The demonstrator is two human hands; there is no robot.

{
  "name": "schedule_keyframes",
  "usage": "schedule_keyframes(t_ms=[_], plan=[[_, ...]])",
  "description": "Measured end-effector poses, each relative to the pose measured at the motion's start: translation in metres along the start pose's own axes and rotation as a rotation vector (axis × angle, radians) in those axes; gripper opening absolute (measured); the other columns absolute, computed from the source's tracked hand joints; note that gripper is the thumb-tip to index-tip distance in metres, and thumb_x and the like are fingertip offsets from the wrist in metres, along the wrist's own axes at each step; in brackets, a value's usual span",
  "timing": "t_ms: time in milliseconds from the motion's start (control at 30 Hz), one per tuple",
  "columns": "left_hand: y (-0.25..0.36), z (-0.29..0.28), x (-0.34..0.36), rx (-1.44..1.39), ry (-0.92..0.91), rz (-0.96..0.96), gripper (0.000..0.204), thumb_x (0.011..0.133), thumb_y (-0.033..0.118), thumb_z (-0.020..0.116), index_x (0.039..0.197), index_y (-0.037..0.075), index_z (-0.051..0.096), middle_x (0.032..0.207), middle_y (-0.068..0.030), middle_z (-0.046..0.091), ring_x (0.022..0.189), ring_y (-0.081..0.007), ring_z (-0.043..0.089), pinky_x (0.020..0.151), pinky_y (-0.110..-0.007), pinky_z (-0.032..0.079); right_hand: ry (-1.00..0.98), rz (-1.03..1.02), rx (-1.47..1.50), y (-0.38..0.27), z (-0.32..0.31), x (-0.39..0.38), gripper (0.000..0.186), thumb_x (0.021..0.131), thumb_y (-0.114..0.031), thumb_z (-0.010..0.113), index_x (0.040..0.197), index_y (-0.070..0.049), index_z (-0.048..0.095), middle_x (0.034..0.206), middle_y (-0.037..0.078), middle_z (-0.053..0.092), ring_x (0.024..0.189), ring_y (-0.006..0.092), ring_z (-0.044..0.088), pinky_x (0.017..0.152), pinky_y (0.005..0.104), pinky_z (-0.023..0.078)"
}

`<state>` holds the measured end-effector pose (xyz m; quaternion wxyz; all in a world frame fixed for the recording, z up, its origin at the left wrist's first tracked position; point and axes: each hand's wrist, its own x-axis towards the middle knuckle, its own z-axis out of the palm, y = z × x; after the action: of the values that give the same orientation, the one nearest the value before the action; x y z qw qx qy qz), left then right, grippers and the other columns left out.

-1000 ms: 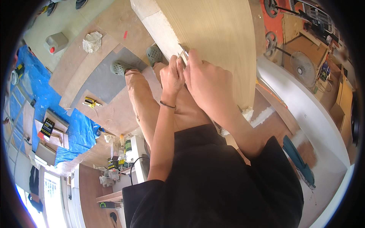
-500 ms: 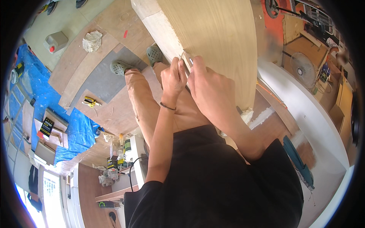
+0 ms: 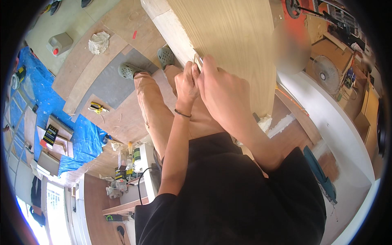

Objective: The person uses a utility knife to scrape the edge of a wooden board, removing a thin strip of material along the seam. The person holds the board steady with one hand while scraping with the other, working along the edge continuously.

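Observation:
A large panel with pale wood grain [image 3: 234, 36] stands before me, its rough whitish edge [image 3: 173, 30] on the left. At the panel's near left corner, the closed fingers of my left hand [image 3: 188, 83] pinch a thin wood-coloured strip [image 3: 194, 60]. Pressed close beside it, my right hand [image 3: 224, 87] is closed around a slim tool with a silvery tip [image 3: 200, 60]. Its tip meets the strip near the panel edge. Most of the tool is hidden inside my fist, so its exact kind cannot be made out.
Yellow-handled pliers [image 3: 97, 108] lie on floor boards to the left, with a crumpled white bag [image 3: 99, 43] and a grey jug [image 3: 59, 44] farther off. Blue sheeting [image 3: 83, 141] spreads at the left. A fan [image 3: 325, 74] stands at right, beyond a white curved ledge [image 3: 326, 110].
My right hand has shifted slightly left and up, closer to my left hand. The silvery tip has moved left along with it. My left hand stays nearly in place, still pinching.

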<state>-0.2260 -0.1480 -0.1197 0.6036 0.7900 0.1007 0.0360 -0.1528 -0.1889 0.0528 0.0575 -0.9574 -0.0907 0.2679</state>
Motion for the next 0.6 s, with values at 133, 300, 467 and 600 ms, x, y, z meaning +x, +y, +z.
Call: schedule_keyframes(t_ms=[133,300,467,600], plan=[[-0.003,0.0,-0.002,0.076,-0.01,0.005,0.029,0.101,0.019,0.043,0.077,0.003,0.046,0.05,-0.0157,0.044,0.044,-0.0358,0.05,0.041,-0.042,0.039,0.032,-0.017,-0.057,0.001,0.001,0.002,0.018,0.09,-0.017,0.058,0.098,-0.005,0.049,0.059,0.011,0.059,0.051,0.0311,0.061,0.044,0.0417,0.045],[-0.002,-0.005,-0.002,0.046,0.008,-0.069,0.029,0.101,0.019,0.044,0.075,0.005,0.046,0.048,-0.0153,0.044,0.042,-0.0353,0.049,0.039,-0.043,0.037,-0.01,0.019,-0.037,0.002,-0.001,-0.008,0.019,0.089,-0.017,0.059,0.1,-0.005,0.049,0.058,0.01,0.058,0.05,0.0294,0.061,0.044,0.0405,0.046],[-0.005,-0.004,0.0,0.039,-0.015,-0.082,0.03,0.1,0.018,0.044,0.073,0.005,0.045,0.048,-0.015,0.043,0.041,-0.0347,0.048,0.039,-0.042,0.038,-0.008,0.011,-0.044,0.001,-0.001,-0.012,0.021,0.089,-0.016,0.06,0.102,-0.005,0.048,0.061,0.009,0.059,0.051,0.0276,0.062,0.043,0.0389,0.045],[-0.003,-0.004,-0.001,0.047,-0.026,-0.099,0.029,0.1,0.018,0.045,0.073,0.005,0.045,0.048,-0.0147,0.043,0.041,-0.0345,0.048,0.039,-0.041,0.038,0.023,-0.013,-0.051,0.003,0.001,-0.013,0.019,0.09,-0.018,0.06,0.097,-0.005,0.048,0.061,0.008,0.059,0.049,0.0258,0.061,0.041,0.0366,0.045]])
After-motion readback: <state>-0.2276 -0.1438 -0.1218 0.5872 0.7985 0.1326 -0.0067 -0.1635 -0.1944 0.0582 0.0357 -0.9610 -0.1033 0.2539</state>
